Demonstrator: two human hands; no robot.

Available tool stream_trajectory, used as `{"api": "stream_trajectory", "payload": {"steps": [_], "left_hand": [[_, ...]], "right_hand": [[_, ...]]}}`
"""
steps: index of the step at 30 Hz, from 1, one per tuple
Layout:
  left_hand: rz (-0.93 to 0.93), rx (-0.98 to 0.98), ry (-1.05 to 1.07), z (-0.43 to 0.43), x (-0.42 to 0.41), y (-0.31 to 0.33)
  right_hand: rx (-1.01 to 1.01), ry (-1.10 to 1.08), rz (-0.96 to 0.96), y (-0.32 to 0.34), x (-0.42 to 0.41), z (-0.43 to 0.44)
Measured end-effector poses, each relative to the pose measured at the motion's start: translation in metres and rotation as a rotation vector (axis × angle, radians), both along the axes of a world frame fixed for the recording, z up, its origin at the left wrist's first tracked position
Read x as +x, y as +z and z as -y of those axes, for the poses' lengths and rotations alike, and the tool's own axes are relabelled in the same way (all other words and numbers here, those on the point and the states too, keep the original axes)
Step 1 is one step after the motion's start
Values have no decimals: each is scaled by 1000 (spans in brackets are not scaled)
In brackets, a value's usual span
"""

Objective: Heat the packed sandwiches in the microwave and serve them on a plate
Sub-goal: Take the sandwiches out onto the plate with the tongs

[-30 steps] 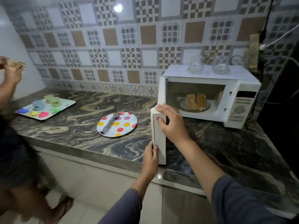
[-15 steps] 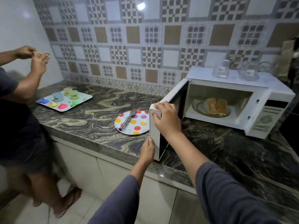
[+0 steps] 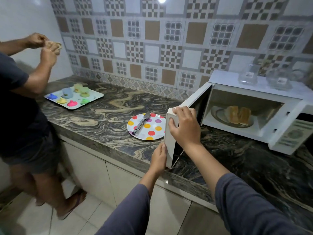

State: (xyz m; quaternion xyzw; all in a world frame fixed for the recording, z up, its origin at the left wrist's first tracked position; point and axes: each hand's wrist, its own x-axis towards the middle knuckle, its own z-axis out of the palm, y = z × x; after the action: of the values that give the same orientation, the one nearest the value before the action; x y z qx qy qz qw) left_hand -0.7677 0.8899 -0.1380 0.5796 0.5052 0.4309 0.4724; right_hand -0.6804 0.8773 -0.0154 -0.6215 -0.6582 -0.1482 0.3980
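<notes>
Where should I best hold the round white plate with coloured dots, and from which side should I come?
Grip the round white plate with coloured dots at its near rim, coming from the side nearest you. The open white microwave door covers its right edge, and a metal utensil lies loose across it, so keep it level.

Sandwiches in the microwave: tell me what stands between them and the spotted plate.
The open door, standing out over the counter, is between the sandwiches in the cavity and the spotted plate beyond it. The right hand grips its top corner, the left hand its lower edge. Tongs lie across the plate.
</notes>
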Motion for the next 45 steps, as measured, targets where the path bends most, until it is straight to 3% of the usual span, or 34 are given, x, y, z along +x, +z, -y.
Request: {"api": "stream_trajectory", "payload": {"steps": [7,15,20,27,37,45], "left_hand": [[-91,81,-293,-28,-29,-9],[-151,-6,-606,-68,-79,12],[-219,40,-499,-118,-135,21],[-238,-50,-240,-201,-192,-3],[-304,-194,-142,-311,-171,-38],[-452,-5,-132,-326,-142,-63]], "right_hand": [[-16,-141,-200,-4,-28,0],[-2,-276,-278,-5,-93,-4],[-6,-194,-254,-16,-135,-34],[-264,-151,-475,-63,-135,-104],[-616,-474,-768,-144,-50,-213],[-639,-615,-671,-171,-35,-237]]}}
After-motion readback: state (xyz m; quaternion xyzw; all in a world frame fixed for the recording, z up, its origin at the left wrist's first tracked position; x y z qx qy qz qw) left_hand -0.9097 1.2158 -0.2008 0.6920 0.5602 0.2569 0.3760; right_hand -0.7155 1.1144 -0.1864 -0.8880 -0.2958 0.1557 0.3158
